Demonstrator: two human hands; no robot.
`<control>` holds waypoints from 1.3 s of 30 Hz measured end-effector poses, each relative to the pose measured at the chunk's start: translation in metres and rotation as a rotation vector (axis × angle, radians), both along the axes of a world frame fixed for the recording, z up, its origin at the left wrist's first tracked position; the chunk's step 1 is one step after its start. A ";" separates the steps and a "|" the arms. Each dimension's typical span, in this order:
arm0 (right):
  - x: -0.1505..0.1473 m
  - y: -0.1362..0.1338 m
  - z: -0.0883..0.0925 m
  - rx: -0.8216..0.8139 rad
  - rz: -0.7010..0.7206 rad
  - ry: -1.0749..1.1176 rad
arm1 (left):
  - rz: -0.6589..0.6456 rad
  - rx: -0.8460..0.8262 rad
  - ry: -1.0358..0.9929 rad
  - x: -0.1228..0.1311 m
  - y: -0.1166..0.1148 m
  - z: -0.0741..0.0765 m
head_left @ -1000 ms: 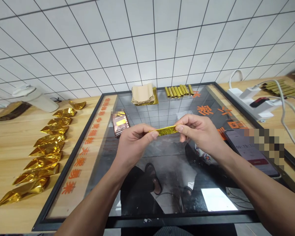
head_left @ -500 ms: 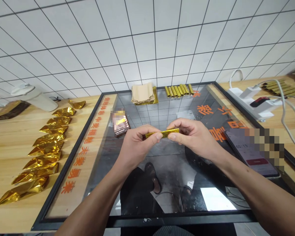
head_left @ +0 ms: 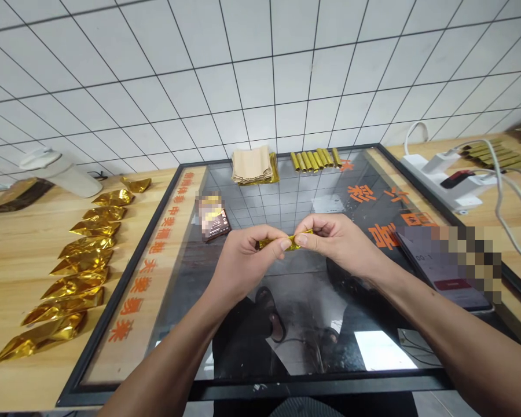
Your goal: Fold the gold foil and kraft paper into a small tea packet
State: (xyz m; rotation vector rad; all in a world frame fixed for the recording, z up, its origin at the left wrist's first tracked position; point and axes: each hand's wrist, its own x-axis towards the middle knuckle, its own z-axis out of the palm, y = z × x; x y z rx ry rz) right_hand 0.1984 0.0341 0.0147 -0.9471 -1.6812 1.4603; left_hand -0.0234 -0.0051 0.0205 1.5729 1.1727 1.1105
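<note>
Between both hands, above the black glass panel (head_left: 295, 289), is a narrow rolled strip of gold paper (head_left: 292, 244). My left hand (head_left: 247, 255) pinches its left part between thumb and fingers. My right hand (head_left: 330, 234) pinches it from the right, the two thumb tips close together near its middle. The fingers cover much of the strip. Beyond the hands, a stack of brown paper sheets (head_left: 252, 164) with gold paper beneath lies near the wall. Several gold paper rolls (head_left: 315, 160) sit in a row to its right.
Folded gold foil pieces (head_left: 87, 260) form a column on the wooden table (head_left: 8, 255) at left, below a white cup (head_left: 65, 171). A small dark box (head_left: 215, 223) lies on the glass. To the right are a phone (head_left: 445, 269), a white power strip (head_left: 449, 179) with cables, and more rolls (head_left: 490, 156).
My right hand has shifted slightly left, bringing the thumb tips closer together. The gold strip now looks crumpled and bent, where before it was straight and flat.
</note>
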 end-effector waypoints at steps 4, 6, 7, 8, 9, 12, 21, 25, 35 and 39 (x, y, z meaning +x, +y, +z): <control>0.000 -0.001 0.000 -0.047 -0.022 0.107 | -0.010 -0.086 -0.108 0.002 0.002 -0.003; 0.000 -0.002 0.001 -0.060 -0.018 0.124 | -0.064 -0.188 -0.210 0.001 0.005 -0.004; -0.001 -0.003 0.002 -0.039 -0.023 0.094 | -0.087 -0.218 -0.207 0.001 0.006 -0.003; -0.001 -0.004 0.002 -0.002 -0.028 0.046 | -0.104 -0.226 -0.166 0.000 0.007 -0.003; -0.001 -0.005 0.003 0.041 -0.033 -0.009 | -0.117 -0.215 -0.100 0.000 0.007 -0.002; -0.003 -0.007 0.004 0.129 -0.036 -0.107 | -0.134 -0.141 0.058 -0.001 0.005 -0.001; -0.004 -0.008 0.011 0.163 -0.077 -0.043 | -0.112 -0.030 0.066 -0.002 0.005 -0.005; -0.001 -0.007 0.012 0.047 0.036 0.063 | -0.219 -0.215 -0.151 -0.002 0.005 -0.002; 0.000 -0.003 0.009 0.046 -0.012 0.015 | -0.155 -0.254 -0.038 0.000 0.004 0.001; 0.004 0.002 0.008 -0.005 -0.049 0.021 | -0.173 -0.254 -0.041 -0.004 0.007 0.002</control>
